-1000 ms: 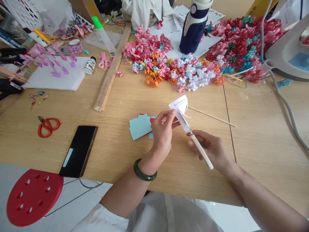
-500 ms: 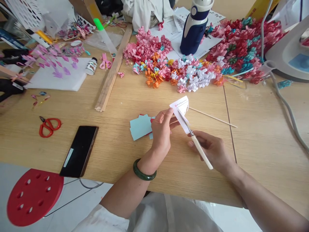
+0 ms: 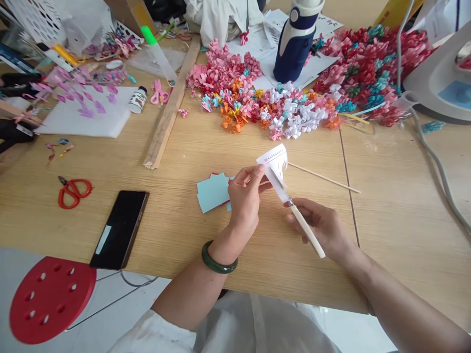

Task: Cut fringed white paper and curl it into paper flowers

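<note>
Between thumb and fingers, my left hand (image 3: pixel 246 198) pinches a small white paper piece (image 3: pixel 273 157) with a line of print near its top. Narrow cut strips fringe the paper's right side. My right hand (image 3: pixel 320 223) is closed around scissors with white handles (image 3: pixel 307 230); the blades lie against the paper, pointing up and left. Part of the lower handle is hidden by my fingers. Under and beside my left hand, light blue and red paper pieces (image 3: pixel 212 192) rest on the table. A thin wooden stick (image 3: pixel 324 177) lies right of the paper.
Heaps of small paper flowers (image 3: pixel 290 110) spread along the back, around a dark blue bottle (image 3: pixel 294 49). On the left are a wooden strip (image 3: pixel 167 115), a phone (image 3: pixel 119 229), red-handled snips (image 3: pixel 74 192) and a red stool (image 3: pixel 51 299). A grey cord (image 3: pixel 437 166) runs down the right side.
The scissor blades have cut into the paper, and more separated strips now show on its right side. Both hands have stayed in nearly the same place.
</note>
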A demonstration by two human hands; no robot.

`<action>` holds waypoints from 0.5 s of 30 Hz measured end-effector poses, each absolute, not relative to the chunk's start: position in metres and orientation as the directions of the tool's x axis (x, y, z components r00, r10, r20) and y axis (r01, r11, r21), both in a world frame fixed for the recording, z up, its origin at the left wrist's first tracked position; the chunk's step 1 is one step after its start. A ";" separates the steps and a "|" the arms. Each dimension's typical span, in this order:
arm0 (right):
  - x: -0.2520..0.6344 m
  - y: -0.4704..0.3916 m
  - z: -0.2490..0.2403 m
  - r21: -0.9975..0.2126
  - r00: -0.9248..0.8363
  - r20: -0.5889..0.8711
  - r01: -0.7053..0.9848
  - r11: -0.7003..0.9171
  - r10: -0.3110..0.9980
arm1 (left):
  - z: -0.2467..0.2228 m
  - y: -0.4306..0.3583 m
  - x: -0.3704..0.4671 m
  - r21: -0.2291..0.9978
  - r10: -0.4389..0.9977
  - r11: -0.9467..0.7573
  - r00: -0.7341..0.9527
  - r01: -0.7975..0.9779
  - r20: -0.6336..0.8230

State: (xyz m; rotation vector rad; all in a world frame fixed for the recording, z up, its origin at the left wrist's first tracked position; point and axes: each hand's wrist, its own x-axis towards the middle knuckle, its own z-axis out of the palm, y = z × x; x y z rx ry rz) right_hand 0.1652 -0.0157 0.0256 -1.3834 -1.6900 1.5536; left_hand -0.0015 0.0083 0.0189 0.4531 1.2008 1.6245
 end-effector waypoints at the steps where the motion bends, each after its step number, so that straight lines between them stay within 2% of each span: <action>1: 0.165 -0.016 0.025 -0.923 -0.390 -0.286 0.356 -0.143 0.875 | 0.019 0.008 -0.001 0.864 0.878 0.023 -0.403 -0.504 -0.258; 8: 0.166 -0.015 0.024 -0.921 -0.376 -0.288 0.360 -0.148 0.881 | 0.022 0.005 0.002 0.892 0.864 0.115 -0.398 -0.438 -0.307; 15: 0.165 -0.013 0.027 -0.920 -0.363 -0.287 0.361 -0.150 0.887 | 0.020 0.004 0.003 0.896 0.866 0.073 -0.418 -0.438 -0.274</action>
